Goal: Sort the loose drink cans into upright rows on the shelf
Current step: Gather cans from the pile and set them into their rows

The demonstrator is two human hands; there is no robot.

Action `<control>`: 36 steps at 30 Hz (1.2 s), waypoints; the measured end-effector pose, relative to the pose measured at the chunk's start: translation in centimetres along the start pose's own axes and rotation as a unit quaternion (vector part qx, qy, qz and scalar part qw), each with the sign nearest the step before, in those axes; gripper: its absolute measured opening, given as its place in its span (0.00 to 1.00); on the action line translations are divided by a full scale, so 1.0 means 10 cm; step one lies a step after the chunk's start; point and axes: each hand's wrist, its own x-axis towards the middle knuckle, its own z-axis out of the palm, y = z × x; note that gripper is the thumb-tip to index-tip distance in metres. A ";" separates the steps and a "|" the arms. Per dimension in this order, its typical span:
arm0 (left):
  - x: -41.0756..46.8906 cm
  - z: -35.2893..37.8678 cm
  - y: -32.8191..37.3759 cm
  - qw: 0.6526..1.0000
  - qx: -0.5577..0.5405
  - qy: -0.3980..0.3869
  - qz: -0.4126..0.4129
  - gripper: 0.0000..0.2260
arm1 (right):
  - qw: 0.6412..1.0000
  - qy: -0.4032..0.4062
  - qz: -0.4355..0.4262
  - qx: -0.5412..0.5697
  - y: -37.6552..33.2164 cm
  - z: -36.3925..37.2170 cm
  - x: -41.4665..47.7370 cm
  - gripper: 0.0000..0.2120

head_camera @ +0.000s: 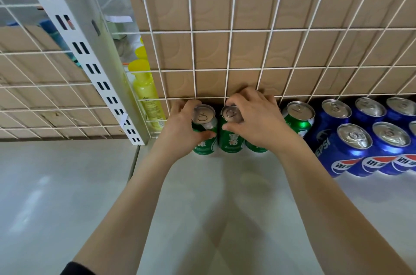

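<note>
Several green cans stand upright against the wire grid at the back of the white shelf [225,196]. My left hand [180,130] grips the leftmost green can [203,117] round its side. My right hand [256,121] holds the second green can [229,139] near its top and covers a third green can [255,148] beside it. A fourth green can [298,119] stands free to the right. Blue Pepsi cans [346,146] stand upright in rows at the right.
A white wire grid [229,31] backed by cardboard closes the rear. A slotted white upright [94,67] stands at the left, with a yellow bottle [146,92] behind the grid. The shelf front is bare white surface.
</note>
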 end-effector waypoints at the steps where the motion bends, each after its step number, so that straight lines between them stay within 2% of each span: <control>1: -0.01 -0.01 0.01 1.000 0.003 -0.003 -0.001 0.33 | 1.000 -0.005 0.007 -0.002 0.00 -0.01 -0.02 0.29; 4: 0.00 0.00 0.01 1.000 -0.006 0.005 -0.010 0.33 | 0.999 -0.002 0.012 -0.036 -0.01 0.01 -0.07 0.33; 8: -0.03 0.00 0.00 1.000 -0.016 0.017 -0.013 0.34 | 0.996 0.029 0.013 -0.080 -0.04 0.06 -0.09 0.29; 12: -0.07 0.05 0.02 1.000 -0.007 0.014 -0.012 0.35 | 0.996 0.044 0.016 -0.072 -0.05 0.10 -0.12 0.28; 17: -0.15 0.10 0.04 1.000 0.000 0.023 -0.003 0.34 | 0.993 0.079 0.048 -0.079 -0.22 0.25 -0.25 0.34; 20: -0.22 0.11 -0.02 1.000 -0.007 0.026 -0.008 0.38 | 0.990 0.112 0.057 -0.062 -0.32 0.30 -0.40 0.34; 23: -0.36 0.10 -0.10 0.993 0.110 0.015 -0.041 0.44 | 0.986 0.121 0.091 -0.071 -0.38 0.28 -0.59 0.33; 26: -0.57 0.08 -0.11 0.969 0.243 0.009 -0.047 0.42 | 0.980 0.135 0.133 -0.060 -0.43 0.28 -0.81 0.29; 31: -0.99 -0.04 -0.09 0.964 0.258 -0.005 -0.065 0.37 | 0.985 0.101 0.141 -0.024 -0.56 0.33 -1.16 0.23; 36: -1.73 -0.22 -0.20 0.956 0.263 0.027 -0.127 0.35 | 0.994 0.080 0.078 0.018 -0.79 0.43 -1.44 0.21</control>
